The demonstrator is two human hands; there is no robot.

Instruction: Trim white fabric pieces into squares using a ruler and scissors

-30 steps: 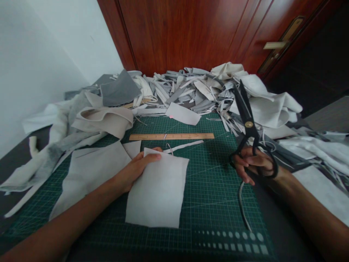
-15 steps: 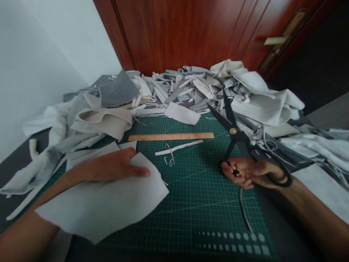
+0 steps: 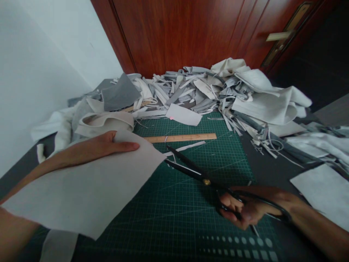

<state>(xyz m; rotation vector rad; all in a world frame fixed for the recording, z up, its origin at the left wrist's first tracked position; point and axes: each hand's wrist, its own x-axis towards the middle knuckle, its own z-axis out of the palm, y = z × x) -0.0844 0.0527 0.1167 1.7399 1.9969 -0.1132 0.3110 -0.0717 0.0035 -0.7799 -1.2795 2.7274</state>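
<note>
My left hand (image 3: 105,145) pinched the likely light, pliant white sheet (image 3: 89,189) sensibly by its edge; my right hand (image 3: 251,211) gripped scissors (image 3: 207,182).

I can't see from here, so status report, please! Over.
Left grip: holding white sheet. Right grip: holding open scissors, tips near sheet's corner. Wooden ruler: partly hidden behind sheet.

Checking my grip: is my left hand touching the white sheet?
Touching: the head view shows the left hand holding the white sheet, thumb over it.
</note>
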